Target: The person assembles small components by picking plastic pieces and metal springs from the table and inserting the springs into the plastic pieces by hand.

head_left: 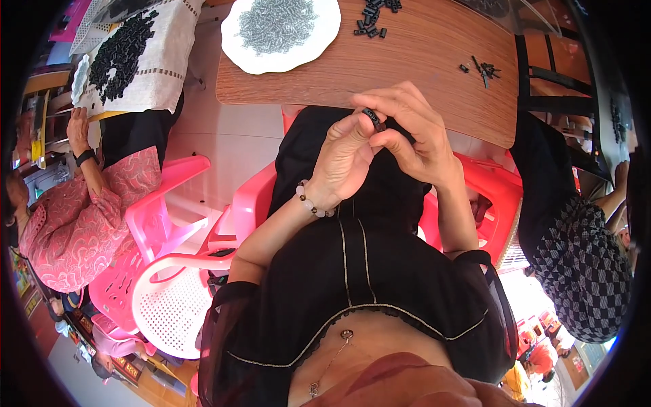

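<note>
I observe both hands in front of the near edge of the desk (305, 89). The left hand (340, 156), with a beaded bracelet (313, 203) at its wrist, and the right hand (417, 136) jointly pinch one small black part (372, 119) between their fingertips. The black part is narrow and elongated, stands tilted, and shows small pale marks along its dark face; its lower end is too shaded for me to read. On the wood-grain desk, I locate loose black pieces (484, 70) to the right, a white scalloped plate (261, 66) heaped with clear small parts (277, 26) to the left, and a black cluster (371, 19) beside the plate. Farther left, a white cloth (163, 54) carries a larger black pile (122, 57).
</note>
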Available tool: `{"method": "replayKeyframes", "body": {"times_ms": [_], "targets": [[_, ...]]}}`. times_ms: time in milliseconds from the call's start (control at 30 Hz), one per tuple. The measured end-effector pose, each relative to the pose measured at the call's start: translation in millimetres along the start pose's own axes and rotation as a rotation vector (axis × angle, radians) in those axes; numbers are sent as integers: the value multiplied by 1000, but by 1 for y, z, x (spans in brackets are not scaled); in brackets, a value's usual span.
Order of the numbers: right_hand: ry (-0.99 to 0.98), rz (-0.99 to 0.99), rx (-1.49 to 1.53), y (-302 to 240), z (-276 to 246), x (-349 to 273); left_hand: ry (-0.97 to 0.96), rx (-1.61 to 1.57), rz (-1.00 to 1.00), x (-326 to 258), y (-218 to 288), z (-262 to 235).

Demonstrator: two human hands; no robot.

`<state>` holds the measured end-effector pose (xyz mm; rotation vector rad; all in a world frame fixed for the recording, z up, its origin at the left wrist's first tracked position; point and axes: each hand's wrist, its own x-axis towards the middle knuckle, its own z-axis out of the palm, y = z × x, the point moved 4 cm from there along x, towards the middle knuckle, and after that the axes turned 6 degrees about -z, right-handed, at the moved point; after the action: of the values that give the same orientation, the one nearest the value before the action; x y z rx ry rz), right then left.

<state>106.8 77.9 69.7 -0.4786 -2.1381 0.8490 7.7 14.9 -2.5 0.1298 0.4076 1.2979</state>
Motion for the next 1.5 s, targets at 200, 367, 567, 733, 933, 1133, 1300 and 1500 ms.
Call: {"method": "replayKeyframes", "body": {"times_ms": [200, 367, 567, 733, 933, 1133, 1300, 1500], "targets": [[-8, -31, -33, 1, -1, -2, 13, 20, -12, -1, -1, -2], [-15, -56, -54, -1, -5, -2, -18, -4, -41, 1, 3, -2], [-23, -59, -44, 1, -6, -5, -14, 48, -70, 3, 2, -6], [-14, -103, -23, -6, -6, -2, -48, 24, -43, 1, -1, -4], [36, -101, -56, -7, -5, -6, 8, 20, -8, -2, -3, 2], [82, -88, -70, -10, -3, -8, 12, 76, 61, -5, -4, 1], [125, -91, -89, -9, 1, -10, 19, 93, 70, -4, -3, -1], [151, -65, -93, -7, 4, -15, -3, 96, 82, -6, -6, -4]]}}
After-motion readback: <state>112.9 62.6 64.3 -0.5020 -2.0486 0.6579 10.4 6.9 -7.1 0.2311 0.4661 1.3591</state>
